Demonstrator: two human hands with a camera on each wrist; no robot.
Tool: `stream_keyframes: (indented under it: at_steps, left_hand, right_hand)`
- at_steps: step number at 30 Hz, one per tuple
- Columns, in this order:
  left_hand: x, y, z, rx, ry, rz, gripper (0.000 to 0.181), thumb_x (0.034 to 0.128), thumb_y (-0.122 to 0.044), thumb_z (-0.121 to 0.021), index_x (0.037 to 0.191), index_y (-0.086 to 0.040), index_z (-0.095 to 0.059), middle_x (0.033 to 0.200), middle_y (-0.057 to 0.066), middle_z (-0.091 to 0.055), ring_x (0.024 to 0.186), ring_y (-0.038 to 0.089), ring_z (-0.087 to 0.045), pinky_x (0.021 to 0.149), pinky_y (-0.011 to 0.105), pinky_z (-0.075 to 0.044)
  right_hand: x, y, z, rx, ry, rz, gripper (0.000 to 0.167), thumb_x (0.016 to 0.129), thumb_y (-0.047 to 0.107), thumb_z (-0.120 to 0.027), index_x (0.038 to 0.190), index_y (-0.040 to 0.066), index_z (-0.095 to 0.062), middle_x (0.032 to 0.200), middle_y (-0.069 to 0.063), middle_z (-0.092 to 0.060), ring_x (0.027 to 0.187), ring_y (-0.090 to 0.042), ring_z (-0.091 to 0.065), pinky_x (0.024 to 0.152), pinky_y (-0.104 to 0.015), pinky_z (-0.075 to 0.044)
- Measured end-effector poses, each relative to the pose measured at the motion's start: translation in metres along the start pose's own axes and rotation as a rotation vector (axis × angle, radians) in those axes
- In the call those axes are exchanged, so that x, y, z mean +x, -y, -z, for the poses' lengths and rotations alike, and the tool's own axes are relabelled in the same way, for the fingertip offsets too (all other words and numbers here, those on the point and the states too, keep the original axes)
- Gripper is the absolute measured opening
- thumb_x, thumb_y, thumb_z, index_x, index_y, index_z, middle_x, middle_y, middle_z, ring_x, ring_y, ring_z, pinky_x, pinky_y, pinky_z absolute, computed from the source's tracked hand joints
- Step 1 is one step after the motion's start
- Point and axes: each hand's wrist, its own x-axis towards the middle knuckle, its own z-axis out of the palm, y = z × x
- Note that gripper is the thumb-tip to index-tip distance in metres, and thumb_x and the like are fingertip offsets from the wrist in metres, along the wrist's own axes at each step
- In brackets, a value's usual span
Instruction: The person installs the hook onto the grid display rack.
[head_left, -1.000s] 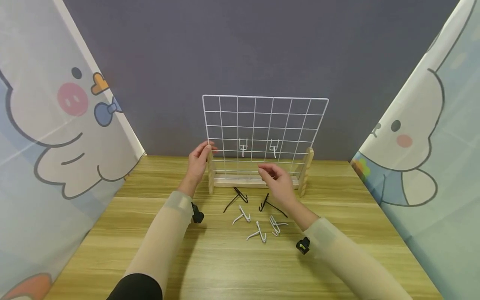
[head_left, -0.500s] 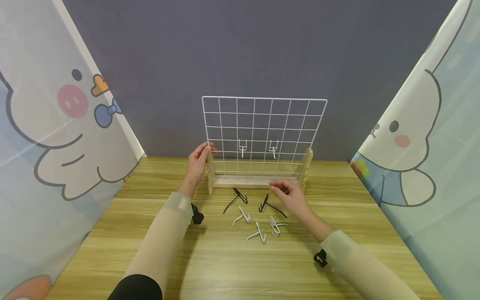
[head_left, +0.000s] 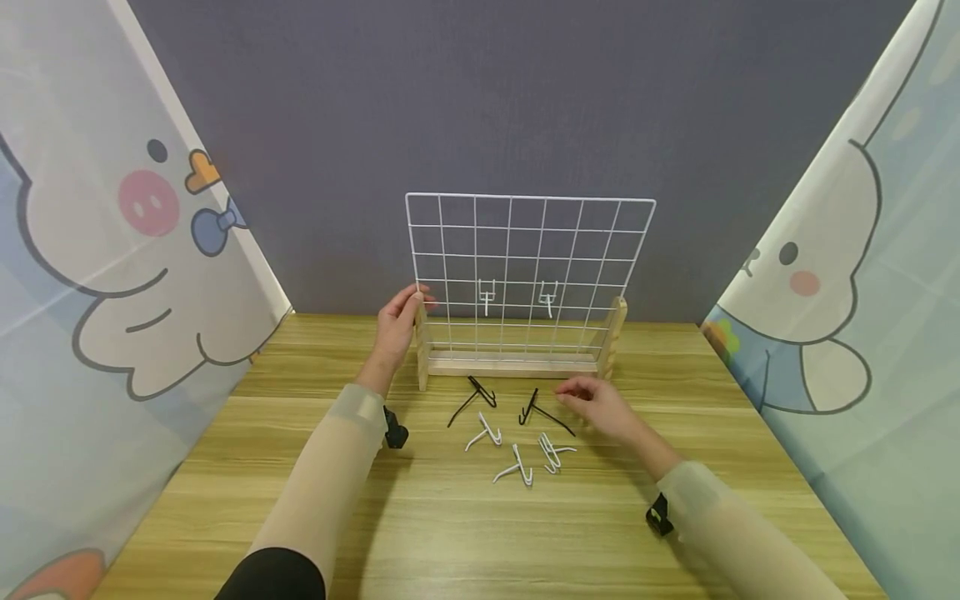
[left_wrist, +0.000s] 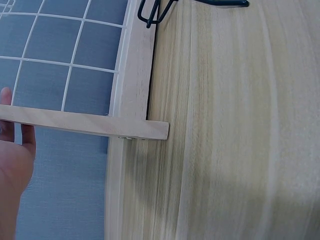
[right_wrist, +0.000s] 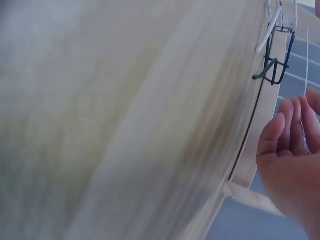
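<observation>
A white wire grid rack [head_left: 525, 242] stands upright in a wooden base at the table's back. My left hand [head_left: 397, 321] holds the rack's left wooden post [left_wrist: 75, 121], with fingers on both sides of it. Two white hooks [head_left: 487, 297] hang side by side on the grid's wires. My right hand [head_left: 598, 406] hovers, holding nothing, just right of a black hook [head_left: 529, 407]; its fingers are loosely bent. Another black hook [head_left: 477, 395] lies to the left, in front of the base.
On the wooden table [head_left: 300, 517], in front of the black hooks, lie several loose white hooks [head_left: 517, 467]. A grey panel [head_left: 525, 100] rises behind the rack. Cartoon-printed sheets [head_left: 832, 275] flank the table on both sides.
My right hand has come down and to the right, from in front of the grid to near the right black hook. My left hand stays on the post.
</observation>
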Motion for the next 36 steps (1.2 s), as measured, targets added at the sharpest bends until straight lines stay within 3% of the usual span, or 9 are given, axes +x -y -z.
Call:
stream_keyframes:
  at_steps: [3, 7, 11, 16, 22, 28, 36]
  left_hand:
    - [0.0, 0.0, -0.001, -0.003, -0.006, -0.003, 0.021, 0.1158, -0.024, -0.058, 0.124, -0.014, -0.075, 0.114, 0.012, -0.08, 0.101, 0.008, -0.077, 0.087, 0.029, -0.058]
    - [0.001, 0.0, 0.0, -0.003, -0.016, -0.003, 0.019, 0.1156, -0.023, -0.058, 0.121, -0.017, -0.076, 0.106, -0.003, -0.081, 0.109, 0.025, -0.078, 0.086, 0.031, -0.058]
    - [0.001, 0.001, 0.001, 0.002, -0.018, 0.0, 0.019, 0.1155, -0.023, -0.058, 0.121, -0.017, -0.076, 0.105, -0.006, -0.081, 0.117, 0.04, -0.075, 0.086, 0.033, -0.059]
    - [0.001, 0.0, 0.001, 0.011, -0.009, 0.007, 0.019, 0.1156, -0.023, -0.058, 0.122, -0.018, -0.076, 0.106, -0.006, -0.081, 0.112, 0.029, -0.077, 0.089, 0.034, -0.059]
    - [0.0, -0.001, 0.0, 0.006, 0.004, 0.007, 0.021, 0.1166, -0.024, -0.057, 0.124, -0.016, -0.075, 0.117, 0.01, -0.081, 0.111, 0.021, -0.077, 0.088, 0.025, -0.057]
    - [-0.001, -0.001, -0.002, -0.008, 0.008, 0.015, 0.021, 0.1163, -0.024, -0.057, 0.124, -0.017, -0.076, 0.115, 0.005, -0.081, 0.105, 0.011, -0.077, 0.089, 0.027, -0.057]
    - [-0.001, 0.0, 0.0, 0.006, -0.004, 0.023, 0.02, 0.116, -0.025, -0.058, 0.122, -0.022, -0.077, 0.113, 0.001, -0.081, 0.118, 0.032, -0.075, 0.091, 0.031, -0.057]
  right_hand:
    - [0.002, -0.003, 0.002, -0.004, 0.034, -0.016, 0.029, 0.106, 0.013, -0.073, 0.128, -0.006, -0.073, 0.104, -0.023, -0.074, 0.074, -0.02, -0.063, 0.059, -0.027, -0.053]
    - [0.006, -0.005, 0.002, -0.029, 0.076, -0.028, 0.028, 0.106, 0.014, -0.072, 0.128, -0.004, -0.073, 0.108, -0.019, -0.075, 0.079, -0.02, -0.063, 0.063, -0.029, -0.055]
    - [0.011, -0.004, -0.001, -0.047, 0.116, -0.035, 0.029, 0.105, 0.015, -0.073, 0.129, -0.002, -0.074, 0.111, -0.017, -0.076, 0.083, -0.021, -0.065, 0.065, -0.028, -0.056]
    - [0.015, -0.003, -0.003, -0.059, 0.168, -0.06, 0.031, 0.105, 0.02, -0.074, 0.13, 0.002, -0.074, 0.114, -0.014, -0.076, 0.092, -0.018, -0.066, 0.07, -0.027, -0.056]
    - [0.021, -0.008, 0.0, -0.083, 0.253, -0.056, 0.031, 0.105, 0.019, -0.074, 0.131, 0.004, -0.074, 0.117, -0.013, -0.076, 0.098, -0.013, -0.065, 0.081, -0.028, -0.055]
    - [0.021, -0.01, 0.002, -0.1, 0.301, -0.06, 0.031, 0.104, 0.02, -0.075, 0.131, 0.007, -0.075, 0.126, -0.011, -0.077, 0.11, -0.016, -0.067, 0.097, -0.034, -0.055]
    - [0.021, -0.009, 0.0, -0.059, 0.315, -0.086, 0.031, 0.102, 0.016, -0.075, 0.131, 0.004, -0.074, 0.13, -0.014, -0.077, 0.112, -0.016, -0.067, 0.101, -0.033, -0.053]
